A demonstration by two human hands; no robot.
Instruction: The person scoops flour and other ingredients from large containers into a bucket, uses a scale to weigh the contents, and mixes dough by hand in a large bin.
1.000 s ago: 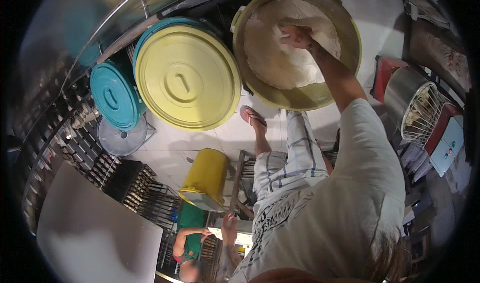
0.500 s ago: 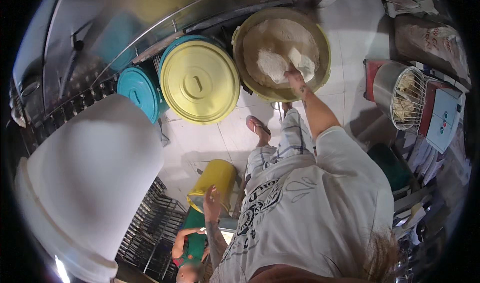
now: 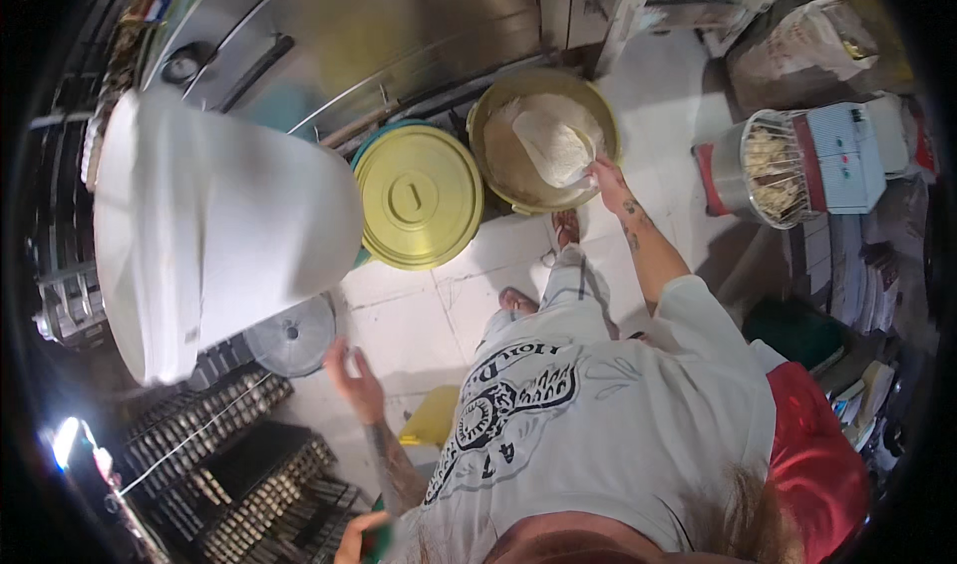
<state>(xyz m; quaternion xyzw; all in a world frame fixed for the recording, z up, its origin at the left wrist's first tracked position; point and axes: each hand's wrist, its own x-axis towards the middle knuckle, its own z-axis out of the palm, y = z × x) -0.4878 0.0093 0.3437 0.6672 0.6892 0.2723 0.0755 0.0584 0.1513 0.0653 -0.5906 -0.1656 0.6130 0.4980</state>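
My right hand (image 3: 608, 183) is closed round the near end of a white scoop (image 3: 572, 177) heaped with pale flour. It holds the scoop over a round yellow-green bin (image 3: 610, 125) with more flour inside. The handle is mostly hidden by my fingers. Out to the left, my left hand (image 3: 356, 382) hangs in the air with its fingers apart and nothing in them. A large white tub (image 3: 239, 225) stands near that side, and a lidded yellow bin (image 3: 419, 200) sits beside the flour bin.
A steel mixer bowl with a wire guard (image 3: 773, 165) and pale dough is at the right. A sack (image 3: 807, 50) lies behind it. Metal racks (image 3: 249, 474) fill the lower left. Another person's hand (image 3: 361, 536) shows at the lower edge; red cloth (image 3: 817, 454) is behind my right side.
The scoop has come up out of the flour heap, now loaded. My view has turned, and my left hand appears farther left. The other person has come closer at the lower edge.
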